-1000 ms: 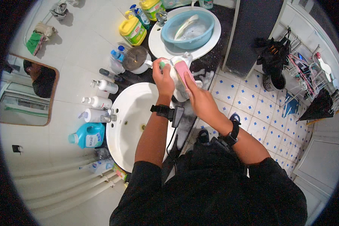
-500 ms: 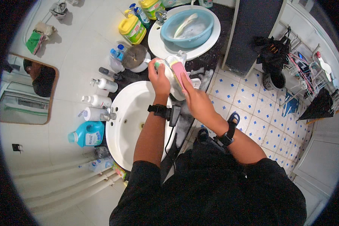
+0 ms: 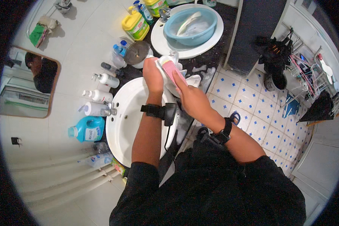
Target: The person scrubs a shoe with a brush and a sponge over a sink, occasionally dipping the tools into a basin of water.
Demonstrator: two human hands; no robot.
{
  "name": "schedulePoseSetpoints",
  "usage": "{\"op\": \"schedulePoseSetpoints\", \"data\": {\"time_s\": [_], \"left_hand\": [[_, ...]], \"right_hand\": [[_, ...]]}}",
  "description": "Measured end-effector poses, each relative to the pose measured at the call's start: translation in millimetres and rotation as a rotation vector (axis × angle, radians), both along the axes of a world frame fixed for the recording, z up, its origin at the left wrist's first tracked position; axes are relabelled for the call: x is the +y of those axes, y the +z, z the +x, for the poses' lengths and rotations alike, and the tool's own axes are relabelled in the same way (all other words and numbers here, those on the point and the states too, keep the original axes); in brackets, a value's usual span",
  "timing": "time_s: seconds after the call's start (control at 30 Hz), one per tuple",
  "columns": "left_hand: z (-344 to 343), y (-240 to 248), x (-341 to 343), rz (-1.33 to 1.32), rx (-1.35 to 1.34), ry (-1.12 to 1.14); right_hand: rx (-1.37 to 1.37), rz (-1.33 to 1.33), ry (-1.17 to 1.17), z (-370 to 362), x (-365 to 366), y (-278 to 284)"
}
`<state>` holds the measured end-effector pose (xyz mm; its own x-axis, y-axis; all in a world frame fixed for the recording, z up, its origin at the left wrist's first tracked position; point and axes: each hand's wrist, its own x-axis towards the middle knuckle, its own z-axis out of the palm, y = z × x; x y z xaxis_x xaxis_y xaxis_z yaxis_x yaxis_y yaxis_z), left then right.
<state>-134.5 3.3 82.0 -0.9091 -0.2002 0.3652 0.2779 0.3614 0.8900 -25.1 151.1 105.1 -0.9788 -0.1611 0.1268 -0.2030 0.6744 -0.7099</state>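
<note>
The left hand [image 3: 153,76] has its fingers curled closed around a white shoe [image 3: 170,86], or what looks like one, held up over the worktop [image 3: 211,56] between the two sinks. The right hand [image 3: 194,100] has its fingers wrapped closed around a pink brush [image 3: 173,71], which lies against the shoe, its working face hidden. The brushing appears to be under way rather than finished: the brush is on the shoe, and foam [image 3: 206,75] lies on the worktop to its right. How much of the shoe is already scrubbed cannot be told, as the hands cover much of it. The far sink [image 3: 158,42] carries a blue basin [image 3: 195,41] with suds [image 3: 197,28] and a long white piece [image 3: 188,22] leaning inside, perhaps a second shoe; whether that one is brushed or waiting is unclear. Left of the held shoe stands a pot [image 3: 136,52] with its lid on, so its contents are hidden. Along the far left wall are a yellow jug [image 3: 135,26] and, nearer, a blue jug [image 3: 90,128] beside the near sink [image 3: 120,139]; their fill levels do not show. On the floor to the right, a dark bucket [image 3: 277,82] has an interior too dark to read.
</note>
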Motion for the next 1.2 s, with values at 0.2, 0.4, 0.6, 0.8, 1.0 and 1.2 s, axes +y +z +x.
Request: {"op": "schedulePoseSetpoints", "data": {"time_s": [0.2, 0.4, 0.6, 0.8, 1.0, 1.2], "left_hand": [[16, 19, 28, -0.045, 0.009, 0.185], [14, 17, 31, -0.074, 0.026, 0.171], [9, 23, 40, -0.085, 0.01, 0.179], [4, 25, 52, -0.09, 0.041, 0.082], [-8, 19, 52, -0.205, 0.09, 0.007], [-9, 22, 45, -0.163, -0.005, -0.007]], "right_hand": [[0.111, -0.057, -0.029, -35, -3, 28], [0.012, 0.007, 0.024, -11, 14, 26], [-0.042, -0.205, -0.043, 11, 42, 14], [-0.024, -0.426, -0.196, 2, 70, 5], [-0.028, -0.494, -0.201, 2, 77, -5], [-0.091, -0.551, -0.171, 3, 74, -6]]}}
